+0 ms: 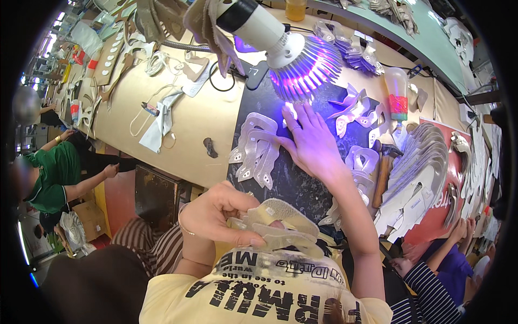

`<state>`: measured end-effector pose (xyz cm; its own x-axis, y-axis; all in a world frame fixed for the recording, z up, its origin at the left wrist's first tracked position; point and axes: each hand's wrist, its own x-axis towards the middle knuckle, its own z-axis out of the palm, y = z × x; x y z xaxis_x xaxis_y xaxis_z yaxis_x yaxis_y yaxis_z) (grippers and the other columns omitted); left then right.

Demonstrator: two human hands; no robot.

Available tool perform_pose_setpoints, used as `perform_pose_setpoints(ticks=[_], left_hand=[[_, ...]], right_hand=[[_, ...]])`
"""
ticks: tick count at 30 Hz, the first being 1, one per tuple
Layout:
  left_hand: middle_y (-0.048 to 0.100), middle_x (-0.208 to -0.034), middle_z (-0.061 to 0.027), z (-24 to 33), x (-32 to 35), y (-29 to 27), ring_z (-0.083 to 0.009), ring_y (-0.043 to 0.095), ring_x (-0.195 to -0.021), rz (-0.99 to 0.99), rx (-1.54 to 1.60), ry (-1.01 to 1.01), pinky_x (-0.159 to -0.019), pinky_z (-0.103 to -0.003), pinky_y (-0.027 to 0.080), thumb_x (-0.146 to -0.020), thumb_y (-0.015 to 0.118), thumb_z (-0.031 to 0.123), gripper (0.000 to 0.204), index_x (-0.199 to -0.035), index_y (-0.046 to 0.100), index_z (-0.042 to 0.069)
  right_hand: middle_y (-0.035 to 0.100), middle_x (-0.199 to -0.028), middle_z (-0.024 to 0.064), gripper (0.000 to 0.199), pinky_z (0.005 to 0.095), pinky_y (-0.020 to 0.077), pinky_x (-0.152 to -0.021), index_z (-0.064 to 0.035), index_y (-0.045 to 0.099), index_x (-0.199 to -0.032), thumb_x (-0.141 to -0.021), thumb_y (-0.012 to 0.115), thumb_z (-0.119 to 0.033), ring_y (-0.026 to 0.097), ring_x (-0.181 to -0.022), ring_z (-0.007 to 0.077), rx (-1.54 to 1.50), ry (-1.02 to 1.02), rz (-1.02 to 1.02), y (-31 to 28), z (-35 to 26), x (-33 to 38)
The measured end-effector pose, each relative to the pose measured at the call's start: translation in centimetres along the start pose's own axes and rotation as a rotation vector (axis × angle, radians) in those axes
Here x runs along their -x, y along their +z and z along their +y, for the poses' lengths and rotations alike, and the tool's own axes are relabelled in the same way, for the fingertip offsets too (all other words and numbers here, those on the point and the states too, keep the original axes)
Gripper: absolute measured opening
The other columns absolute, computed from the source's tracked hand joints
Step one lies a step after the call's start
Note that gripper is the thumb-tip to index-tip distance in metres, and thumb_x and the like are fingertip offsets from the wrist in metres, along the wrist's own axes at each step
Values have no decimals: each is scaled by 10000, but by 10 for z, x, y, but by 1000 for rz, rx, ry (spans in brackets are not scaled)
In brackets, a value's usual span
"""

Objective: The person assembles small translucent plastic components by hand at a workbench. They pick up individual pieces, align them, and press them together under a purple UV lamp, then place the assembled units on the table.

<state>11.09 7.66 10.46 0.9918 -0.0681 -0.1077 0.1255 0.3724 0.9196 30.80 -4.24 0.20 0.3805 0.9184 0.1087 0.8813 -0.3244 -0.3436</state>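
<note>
My left hand (218, 213) is closed around a few pale, curved shoe-upper pieces (283, 218), held in front of my chest. My right hand (313, 141) reaches forward with its fingers stretched out over the dark work board (259, 102). Its fingertips are beside a small, brightly lit white piece (290, 112), and I cannot tell whether they press on it. Purple light falls on the hand from a finned lamp (305, 65) just above. Left of that hand lies an overlapping group of pale shoe-upper pieces (256, 146); more lit pieces (350, 113) lie to its right.
On the right are a hammer (384, 173), a bottle with a red band (397, 94) and a large fanned stack of pale pieces (418, 178). A white cloth strip (162, 121) and coiled cable (156, 63) lie leftward. Co-workers sit at left, one in green (59, 167), and at right.
</note>
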Motion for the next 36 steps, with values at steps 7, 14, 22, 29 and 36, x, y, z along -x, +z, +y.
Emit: perform_pose_setpoints(ticks=[7,14,22,29,36], left_hand=[[689,-1029,-115,-6,-11,0,-115,653,-908,194,200,-124,-794,-244,536,-790,738,-35,391,-1156,607,-79],[683,-1062,-132,-12,-24,2,-144,655,-956,269,205,-151,-842,-265,525,-782,738,-31,445,-1194,579,-90],[685,-1051,-127,-16,-32,8,-132,655,-949,276,235,-160,-839,-258,524,-785,734,-36,436,-1190,579,-83],[686,-1054,-99,-26,-30,8,-104,647,-933,283,163,-163,-818,-236,524,-847,699,22,358,-1181,591,-53],[697,-1032,-104,-30,-12,-5,-134,678,-900,526,69,-151,-754,-244,555,-903,659,101,315,-1172,590,-47]], right_hand=[[283,-1518,211,626,504,265,-1120,-33,407,-1413,-923,551,-394,273,-1408,360,-60,38,-258,-37,-10,58],[389,-1455,214,458,487,287,-1104,-84,506,-1351,-916,595,-194,363,-1359,351,-253,92,-176,-58,-10,90],[651,-1067,120,311,309,449,-879,10,660,-990,-982,544,-279,604,-994,171,-1371,266,205,-78,-3,93],[665,-791,60,175,271,475,-624,-29,678,-837,-744,805,-104,611,-684,143,-865,311,244,-86,-23,91],[651,-728,78,130,309,467,-573,-67,712,-850,-749,779,-113,615,-622,221,-653,96,143,-102,-19,99]])
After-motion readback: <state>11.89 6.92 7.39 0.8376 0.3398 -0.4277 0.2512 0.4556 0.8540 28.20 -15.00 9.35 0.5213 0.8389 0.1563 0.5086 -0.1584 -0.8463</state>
